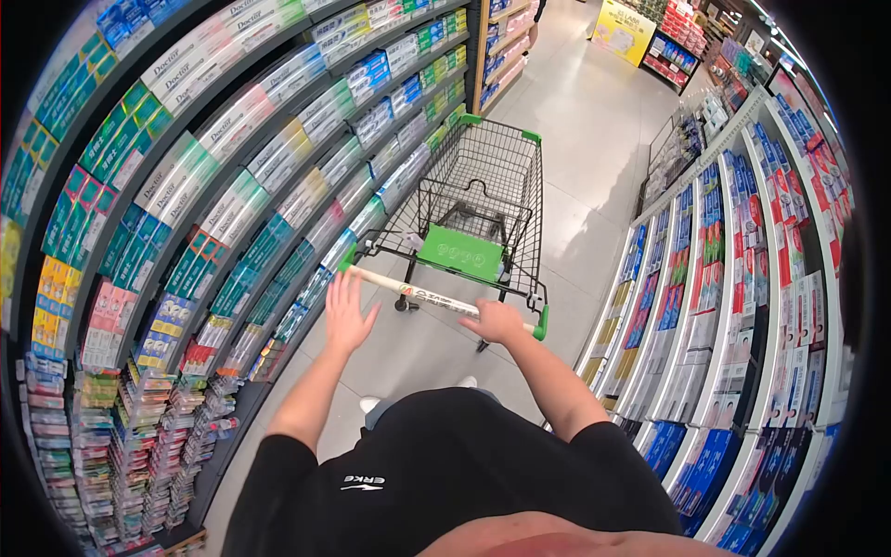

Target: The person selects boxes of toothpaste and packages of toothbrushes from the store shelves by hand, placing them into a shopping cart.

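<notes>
A black wire shopping cart with green corners stands in front of me in the aisle. Its pale handle bar, printed with dark lettering, runs across between green end pieces. My right hand is closed around the bar near its right end. At the left end, my left hand has its fingers stretched out and slightly apart, fingertips right at the bar. A green panel with pale print sits at the near end of the basket. No goods show in the wire basket.
Shelves of boxed toothpaste rise close on the left, with hanging packs below. On the right stand white shelves of boxed goods. The pale floor leads ahead to a yellow display. Part of a person shows at the top.
</notes>
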Motion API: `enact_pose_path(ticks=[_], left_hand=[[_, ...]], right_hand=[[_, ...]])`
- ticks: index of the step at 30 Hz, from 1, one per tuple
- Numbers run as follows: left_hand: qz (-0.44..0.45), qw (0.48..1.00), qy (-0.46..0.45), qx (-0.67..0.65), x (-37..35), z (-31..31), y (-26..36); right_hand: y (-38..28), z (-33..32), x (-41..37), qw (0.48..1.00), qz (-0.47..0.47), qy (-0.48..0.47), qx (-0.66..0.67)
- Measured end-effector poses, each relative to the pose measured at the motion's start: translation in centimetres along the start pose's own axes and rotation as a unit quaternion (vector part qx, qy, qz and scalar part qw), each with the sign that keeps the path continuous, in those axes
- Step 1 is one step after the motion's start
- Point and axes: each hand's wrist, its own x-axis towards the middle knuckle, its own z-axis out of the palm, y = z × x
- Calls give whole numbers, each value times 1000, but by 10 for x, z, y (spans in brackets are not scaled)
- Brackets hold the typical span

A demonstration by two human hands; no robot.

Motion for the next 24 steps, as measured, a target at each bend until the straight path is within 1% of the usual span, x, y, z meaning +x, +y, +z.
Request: enact_pose_path(ticks=[1,2,3,4,5,6,7,8,9,11,12,13,15,17,20,22,24], left_hand=[[52,998,-1,19,21,10,4],[50,999,-1,21,37,26,3],[92,994,-41,36,49,47,0],[133,987,-82,49,60,59,1],[128,987,-84,51,74,58,12],[76,973,-210,55,91,51,26],[22,941,-332,58,103,47,35],[67,948,-299,89,107,55,35],[61,946,-304,91,115,55,40],[38,871,-487,57,140,56,55],[22,840,-540,49,149,48,69],[16,839,-542,50,152,58,72],[15,783,-622,11,157,79,75],[1,740,-672,-29,158,100,77],[0,737,-674,-42,157,107,96],[32,715,-696,-64,161,102,115],[34,713,-695,-84,161,101,134]], right_hand=[[8,-4,2,1000,-3,1,0],[15,-7,4,999,14,-13,46],[24,-8,2,995,32,-29,93],[34,-11,-4,995,29,-34,92],[45,-17,-10,991,78,17,111],[57,-21,-12,981,124,70,130],[77,-18,-13,982,118,66,131],[105,-9,-14,983,114,129,67],[120,-6,-17,976,109,190,4],[136,-4,-16,980,93,177,-8],[140,-8,-18,982,81,171,-22],[144,-12,-20,983,77,167,-20],[156,-20,-22,982,66,174,-26],[170,-21,-24,983,64,167,-32],[192,-37,-25,982,71,175,-8],[211,-43,-27,982,61,179,-1],[225,-57,-26,981,53,186,1]])
